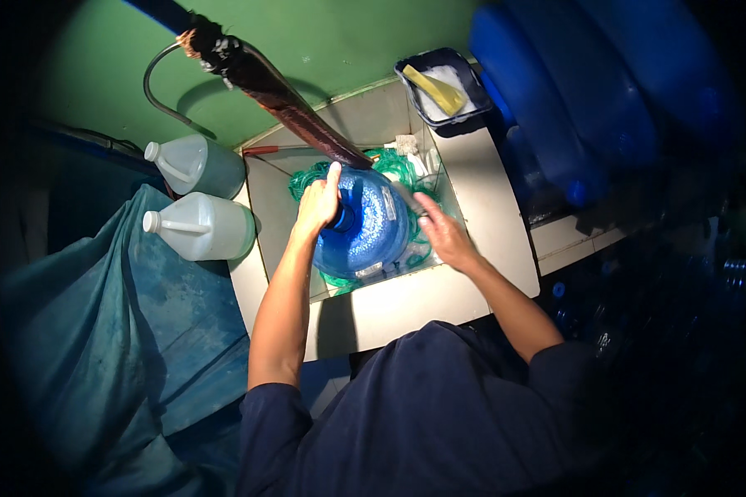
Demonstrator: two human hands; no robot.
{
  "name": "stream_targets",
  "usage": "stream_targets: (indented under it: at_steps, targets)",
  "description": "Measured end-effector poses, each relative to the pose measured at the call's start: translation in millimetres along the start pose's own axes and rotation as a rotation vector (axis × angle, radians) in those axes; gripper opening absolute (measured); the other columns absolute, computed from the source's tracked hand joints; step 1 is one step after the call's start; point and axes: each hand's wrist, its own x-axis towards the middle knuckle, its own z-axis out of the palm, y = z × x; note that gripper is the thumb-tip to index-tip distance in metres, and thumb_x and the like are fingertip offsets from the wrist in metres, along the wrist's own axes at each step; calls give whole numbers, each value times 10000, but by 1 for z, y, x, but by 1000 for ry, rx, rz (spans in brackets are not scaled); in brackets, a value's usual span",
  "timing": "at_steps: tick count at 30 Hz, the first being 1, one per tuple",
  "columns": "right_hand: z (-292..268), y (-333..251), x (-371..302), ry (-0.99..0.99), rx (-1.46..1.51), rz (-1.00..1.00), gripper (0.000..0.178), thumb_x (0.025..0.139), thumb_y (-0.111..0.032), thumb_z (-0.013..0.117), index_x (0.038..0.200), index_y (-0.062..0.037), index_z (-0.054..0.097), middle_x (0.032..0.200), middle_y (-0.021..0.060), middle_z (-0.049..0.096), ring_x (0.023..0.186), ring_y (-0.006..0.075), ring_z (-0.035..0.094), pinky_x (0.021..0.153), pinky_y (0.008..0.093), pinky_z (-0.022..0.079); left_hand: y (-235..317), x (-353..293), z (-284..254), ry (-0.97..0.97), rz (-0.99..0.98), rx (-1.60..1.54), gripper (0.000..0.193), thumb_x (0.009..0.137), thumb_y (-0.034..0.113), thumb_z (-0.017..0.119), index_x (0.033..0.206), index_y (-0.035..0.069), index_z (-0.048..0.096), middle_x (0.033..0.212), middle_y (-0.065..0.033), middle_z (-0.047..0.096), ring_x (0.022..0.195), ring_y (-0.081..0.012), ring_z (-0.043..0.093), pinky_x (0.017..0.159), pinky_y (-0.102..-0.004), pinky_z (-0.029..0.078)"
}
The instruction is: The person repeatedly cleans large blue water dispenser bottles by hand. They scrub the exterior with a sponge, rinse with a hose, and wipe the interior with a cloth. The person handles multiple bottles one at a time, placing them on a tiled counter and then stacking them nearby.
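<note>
A clear blue water jug [377,228] lies tilted in a tiled basin [273,190], its neck toward my left hand. My left hand [317,207] is closed on the jug beside its neck, thumb pointing up; most of its fingers are hidden. Close to the jug's right side is my right hand [446,236], blurred by motion. A greyish smear shows at its fingertips, and I cannot make out whether it holds something. Green netting [307,180] lies bunched under and around the jug. The end of a dark, wrapped pipe [307,116] hangs just above the jug.
Two whitish jugs with handles, one farther [203,170] and one nearer [211,228], stand left of the basin. On the back right corner sits a dark tub [439,124] with white suds and a yellow strip [435,89]. Large blue jugs [547,108] stand right; teal cloth [133,306] drapes left.
</note>
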Motion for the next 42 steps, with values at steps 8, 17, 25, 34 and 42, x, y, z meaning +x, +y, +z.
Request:
stream_targets:
  at_steps: [8,17,25,34,42]
  targets:
    - [56,-9,39,20,-216,-446,522,960,-151,588,1462,-238,472,1044,104,664,820,354,664,701,411,566,-15,18,-1,7,57,64,826,966,689,290,681,2,649,755,-215,667,830,-360,652,860,-447,465]
    - [58,-5,49,25,-198,-517,490,961,-141,591,1440,-204,510,888,105,634,716,326,639,650,399,549,-9,20,1,-13,-7,-40,682,972,596,368,709,7,586,666,-108,590,677,-223,554,707,-362,439]
    - [55,-7,58,6,-103,-550,459,960,-136,595,1415,-144,538,838,130,630,676,331,628,647,392,538,0,20,-2,-65,-71,-22,726,962,601,374,693,-20,636,750,-213,669,808,-315,666,839,-437,466]
    - [48,-8,67,-113,-65,-528,499,946,-132,599,1435,-184,510,987,157,689,809,360,677,728,417,568,6,15,-2,-53,-111,-20,726,969,598,374,631,-1,606,689,-179,634,742,-288,633,782,-427,460]
    - [26,-12,50,-341,-464,-396,444,952,-211,591,1389,-267,545,968,123,712,790,353,684,672,443,555,-10,29,1,-160,-156,-50,552,1014,469,434,643,67,512,608,-6,492,579,-122,430,579,-330,351]
